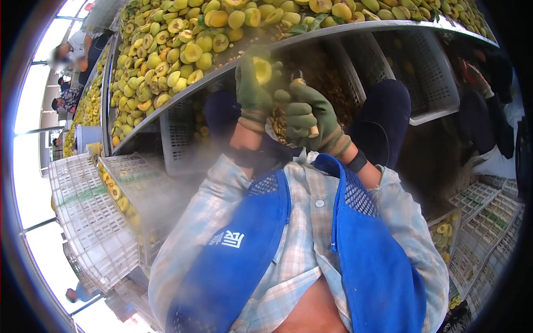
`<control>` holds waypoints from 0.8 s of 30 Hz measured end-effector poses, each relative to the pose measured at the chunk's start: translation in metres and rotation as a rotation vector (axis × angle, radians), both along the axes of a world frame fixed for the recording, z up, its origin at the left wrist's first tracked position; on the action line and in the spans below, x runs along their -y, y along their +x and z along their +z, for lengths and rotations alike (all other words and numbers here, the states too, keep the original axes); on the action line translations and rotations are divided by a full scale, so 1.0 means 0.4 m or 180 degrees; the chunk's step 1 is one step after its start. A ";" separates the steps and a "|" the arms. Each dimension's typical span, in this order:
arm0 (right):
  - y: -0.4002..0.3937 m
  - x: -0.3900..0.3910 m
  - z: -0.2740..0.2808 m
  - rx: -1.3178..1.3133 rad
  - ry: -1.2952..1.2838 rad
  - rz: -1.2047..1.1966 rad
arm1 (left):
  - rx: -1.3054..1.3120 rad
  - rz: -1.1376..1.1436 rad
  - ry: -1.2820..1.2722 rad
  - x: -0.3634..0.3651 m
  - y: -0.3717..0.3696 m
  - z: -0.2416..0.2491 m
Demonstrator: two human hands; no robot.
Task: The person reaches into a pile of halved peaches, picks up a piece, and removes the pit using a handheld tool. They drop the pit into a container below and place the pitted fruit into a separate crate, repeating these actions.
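Note:
My left hand (254, 83), in a green work glove, grips a halved yellow-green stone fruit (262, 70) with its cut face showing. Close beside it on the right, my gloved right hand (313, 114) is closed around a small hand tool (313, 131) with a pale wooden handle. The tool's metal tip points up past the thumb; its exact shape is hard to make out. Both hands are above my lap, at the near edge of a metal-rimmed table (222, 71) heaped with halved fruit (191, 53). Haze on the lens blurs the left hand.
Beneath the table edge stand plastic crates (427, 72), and brownish pits or scraps (338, 83) lie below my hands. White crates (94, 211) with fruit are stacked at left, more crates (483, 222) at right. A co-worker's gloved hand (474, 75) is at right; other people are at far left.

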State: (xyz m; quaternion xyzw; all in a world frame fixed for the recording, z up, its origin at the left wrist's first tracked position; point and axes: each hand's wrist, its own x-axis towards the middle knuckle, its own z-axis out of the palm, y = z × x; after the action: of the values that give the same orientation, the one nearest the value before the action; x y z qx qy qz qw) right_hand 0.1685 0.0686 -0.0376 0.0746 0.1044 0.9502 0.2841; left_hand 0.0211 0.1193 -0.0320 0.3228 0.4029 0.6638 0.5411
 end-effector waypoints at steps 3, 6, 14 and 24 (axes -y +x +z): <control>0.018 -0.011 -0.015 0.0438 -0.0111 -0.0182 | 0.0053 0.0109 0.0157 -0.009 -0.113 0.022; 0.027 -0.013 -0.066 0.0308 -0.0202 -0.0244 | -0.0978 0.0931 -0.0086 0.050 -0.241 0.088; 0.000 -0.010 -0.049 0.1514 -0.0116 0.0047 | -0.4992 0.1744 -0.0108 -0.033 -0.566 0.017; -0.016 -0.004 -0.013 0.2936 -0.0176 -0.0077 | -0.5791 0.0535 -0.0850 -0.366 -0.551 -0.029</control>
State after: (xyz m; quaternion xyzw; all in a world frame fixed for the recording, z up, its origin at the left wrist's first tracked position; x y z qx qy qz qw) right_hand 0.1622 0.0702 -0.0428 -0.3624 -0.0085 0.8776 0.3138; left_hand -0.1992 0.2657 -0.0434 0.6247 0.7682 0.1396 -0.0011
